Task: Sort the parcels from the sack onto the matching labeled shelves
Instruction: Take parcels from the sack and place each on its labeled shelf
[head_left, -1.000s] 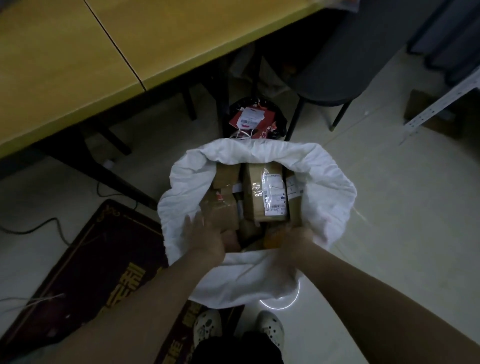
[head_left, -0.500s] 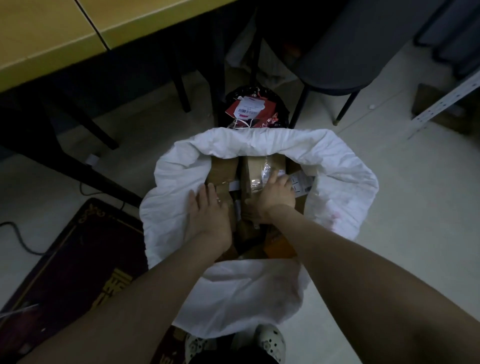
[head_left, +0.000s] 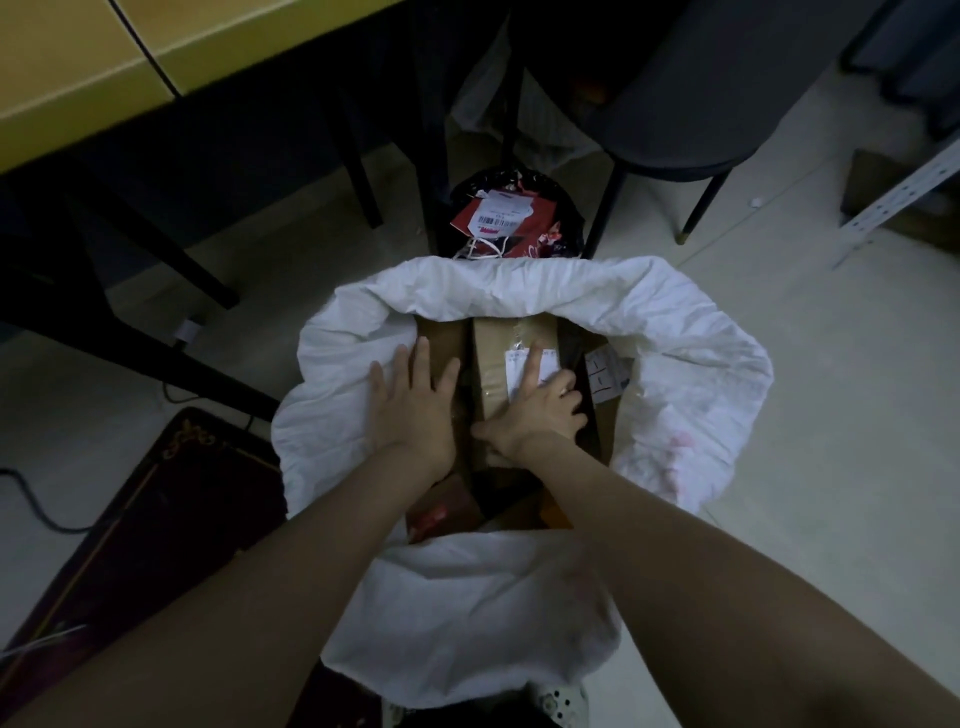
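A white sack (head_left: 691, 374) stands open on the floor below me, its rim rolled down, with several brown cardboard parcels inside. My right hand (head_left: 535, 415) wraps around the middle taped parcel (head_left: 498, 348), fingers over its white label and thumb on its left side. My left hand (head_left: 415, 405) lies flat, fingers spread, on a plain brown parcel (head_left: 441, 338) to the left. Another labelled parcel (head_left: 602, 379) sits to the right. Parcels deeper in the sack are in shadow.
A black bin (head_left: 519, 218) with red packaging stands just behind the sack. A yellow table (head_left: 67, 67) with black legs is at the upper left, a dark chair (head_left: 691, 104) at the upper right, a metal shelf upright (head_left: 904, 192) at the far right, a dark mat (head_left: 145, 525) at lower left.
Both hands moved from the sack's near rim forward onto the parcels. My right hand has closed around the middle labelled parcel. My view has come closer to the sack.
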